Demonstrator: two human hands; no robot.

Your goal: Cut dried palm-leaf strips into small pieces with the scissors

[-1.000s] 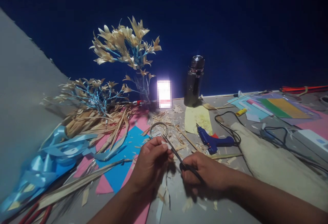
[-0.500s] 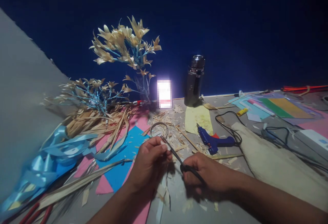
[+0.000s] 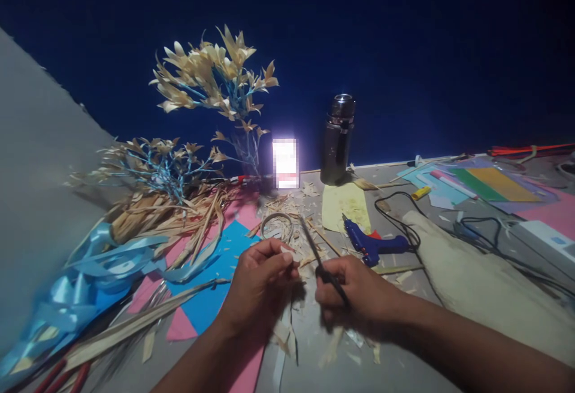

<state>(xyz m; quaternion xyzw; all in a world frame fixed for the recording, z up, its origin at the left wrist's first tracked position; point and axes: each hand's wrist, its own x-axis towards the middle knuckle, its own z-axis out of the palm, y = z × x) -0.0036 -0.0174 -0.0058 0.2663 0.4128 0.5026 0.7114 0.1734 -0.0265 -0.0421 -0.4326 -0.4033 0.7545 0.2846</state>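
Observation:
My left hand (image 3: 265, 276) pinches a small pale sliver (image 3: 290, 253) between thumb and fingertips, most of it hidden by the fingers. In my right hand (image 3: 353, 288) is a pair of dark scissors (image 3: 311, 240), blades pointing up and away, apart from the sliver. Whether the blades are fully together is hard to tell. Just beyond my left fingers a thin ring (image 3: 262, 229), like a tape roll, lies among pale husk-like scraps (image 3: 309, 189). A blue glue gun (image 3: 371, 243) rests beyond my right hand, its nozzle over a yellow sheet (image 3: 335, 204).
Dried-husk flowers on blue stems (image 3: 206, 69) stand at the back left, above strips (image 3: 139, 216) and blue ribbon (image 3: 76, 288). A dark flask (image 3: 335, 150) stands near a glowing, blurred-out screen (image 3: 285, 162). Coloured sheets (image 3: 498, 183), cords and pale cloth (image 3: 476, 285) lie right.
The scissors have swung away from my left fingertips, and their blades now point more upward. My left hand keeps its pinch, and the view has shifted slightly.

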